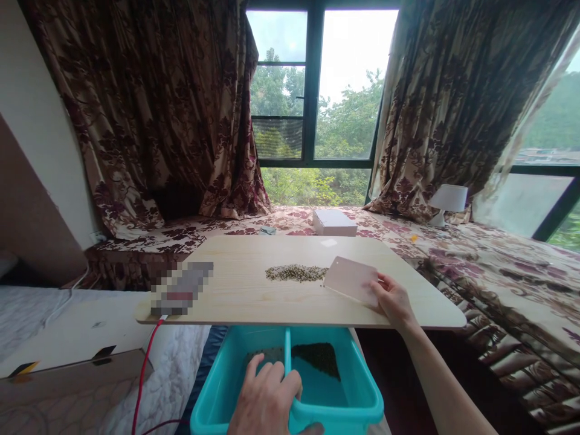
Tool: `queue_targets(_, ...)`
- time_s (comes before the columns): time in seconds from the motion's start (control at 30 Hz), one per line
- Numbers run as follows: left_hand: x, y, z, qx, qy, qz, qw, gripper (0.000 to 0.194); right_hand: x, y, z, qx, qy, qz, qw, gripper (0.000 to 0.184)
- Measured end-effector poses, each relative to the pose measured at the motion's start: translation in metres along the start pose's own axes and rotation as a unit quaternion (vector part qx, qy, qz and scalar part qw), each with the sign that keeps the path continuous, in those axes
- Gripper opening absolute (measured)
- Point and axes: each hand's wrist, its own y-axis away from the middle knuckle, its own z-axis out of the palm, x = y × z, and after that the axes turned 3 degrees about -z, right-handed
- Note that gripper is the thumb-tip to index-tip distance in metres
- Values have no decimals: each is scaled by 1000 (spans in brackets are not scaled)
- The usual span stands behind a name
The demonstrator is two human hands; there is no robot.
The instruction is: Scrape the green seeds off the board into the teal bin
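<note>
In my right hand [392,297] is a thin white plastic sheet [348,278] with rounded corners and a small hole, gripped by its right edge and tilted over the table. Its left edge meets a spread pile of small greenish beans [294,273] on the pale wooden tabletop [235,302]. My left hand [267,393] is closed on the near rim and divider of a turquoise two-part bin [367,393], below the table's front edge. Dark small grains [319,357] lie in the bin's right compartment; a few specks show in the left one, partly hidden by my fingers.
A blurred-out device [181,290] with a red cable [144,374] lies at the table's left end. Behind the table, a white box [334,222] and a small lamp [448,200] stand on the flowered window seat. A bed [176,350] is at left.
</note>
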Motion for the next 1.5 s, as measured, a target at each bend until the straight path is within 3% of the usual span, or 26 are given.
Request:
queue_targets(0.2, 11, -4, 0, 63, -25, -17, 998, 42, -4, 3, 2, -12, -27, 4, 1000, 42)
queue_targets(0.3, 12, -4, -2, 64, -21, -18, 998, 40, -4, 3, 3, -25, -35, 18, 999, 44)
queue_targets(0.53, 12, -3, 0, 72, -26, -26, 997, 40, 4, 0, 3, 8, -27, 4, 1000, 47)
queue_targets(0.77, 3, 0, -1, 17, 2, -7, 1000, 34, 1, 2, 3, -25, -35, 14, 999, 48)
queue_targets(1.1, -1, 0, 0, -7, 9, -12, 1000, 33, -5, 5, 3, -54, -51, 14, 997, 54)
queue_targets(1.33, -3, 1, 1, 5, 2, 3, 1000, 33, -5, 4, 1, -19, -52, 6, 998, 42)
queue_targets(1.5, -4, 1, 1, 9, 1, 7, 1000, 34, -5, 5, 1, -33, -31, 12, 999, 39)
